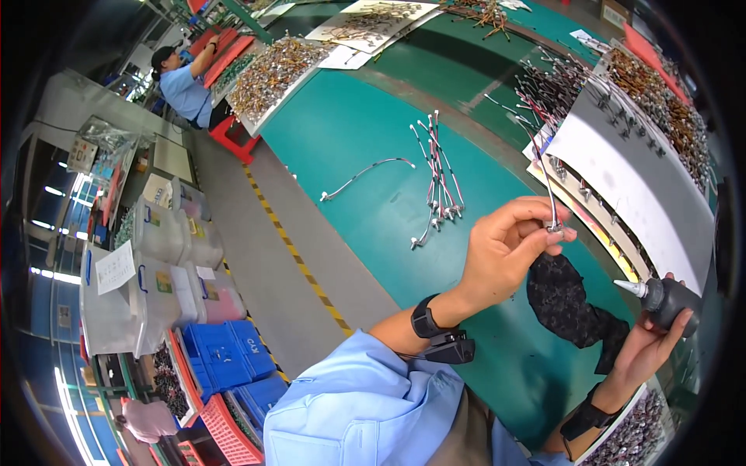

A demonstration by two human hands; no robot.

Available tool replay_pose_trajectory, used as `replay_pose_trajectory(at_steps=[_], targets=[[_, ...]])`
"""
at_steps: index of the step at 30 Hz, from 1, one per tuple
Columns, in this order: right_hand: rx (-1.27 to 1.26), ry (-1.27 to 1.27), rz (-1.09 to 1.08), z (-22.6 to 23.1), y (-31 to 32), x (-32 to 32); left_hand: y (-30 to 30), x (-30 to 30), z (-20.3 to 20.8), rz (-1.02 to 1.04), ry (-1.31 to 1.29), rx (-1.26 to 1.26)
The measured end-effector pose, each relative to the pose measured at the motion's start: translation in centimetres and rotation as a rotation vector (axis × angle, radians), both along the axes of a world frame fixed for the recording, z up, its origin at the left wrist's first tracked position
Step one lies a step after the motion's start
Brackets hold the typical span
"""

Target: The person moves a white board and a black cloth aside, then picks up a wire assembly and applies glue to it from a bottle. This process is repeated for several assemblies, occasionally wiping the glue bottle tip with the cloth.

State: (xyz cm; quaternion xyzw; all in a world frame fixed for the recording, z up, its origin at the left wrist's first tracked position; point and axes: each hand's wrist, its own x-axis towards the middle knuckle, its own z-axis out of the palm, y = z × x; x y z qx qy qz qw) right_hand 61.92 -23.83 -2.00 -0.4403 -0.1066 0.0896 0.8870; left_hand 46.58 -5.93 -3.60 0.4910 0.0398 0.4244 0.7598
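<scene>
— How many loose cables are lying on the green table top (365, 140)?

— One thin grey cable (365, 172) is lying alone; a bundle of pink and white cables (439, 182) (too tangled to count) is lying beside it.

— And the hands?

— The left hand (505, 248) is pinching one thin wire with a metal end fitting (550, 198), fitting between thumb and fingertips. The right hand (645, 346) is gripping one dark squeeze bottle with a grey nozzle (660, 299), nozzle pointing left, below the fitting.

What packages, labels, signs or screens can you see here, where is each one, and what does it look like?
Paper sheet: white, taped on a clear lidded bin at left.
Small labels: yellow-green squares on the clear storage bins.
Blue crates: stacked on the floor below the bins, white lettering.
Posters: small, colourful, on the far left partition.
No screens visible.
</scene>
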Motion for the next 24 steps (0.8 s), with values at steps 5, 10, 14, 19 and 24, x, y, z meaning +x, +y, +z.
replay_pose_trajectory(at_steps=[5,10,14,19,24], targets=[[-0.007,0.03,-0.06,0.0,0.0,-0.3,0.4,1.3,-2.2,-0.014,0.157,-0.17],[-0.019,-0.08,0.059,-0.8,-0.1,-0.6,-1.2,2.1,-4.7,-0.088,0.26,-0.256],[-0.135,-0.198,-0.028,-0.9,1.9,-1.9,-1.7,2.1,-4.5,-0.087,0.288,-0.203],[-0.29,-0.366,0.013,-1.3,1.9,-2.6,-2.2,2.4,-5.1,-0.105,0.286,-0.102],[-0.369,-0.43,0.008,-1.8,2.3,-3.2,-2.4,2.1,-5.2,-0.14,0.259,-0.137]])
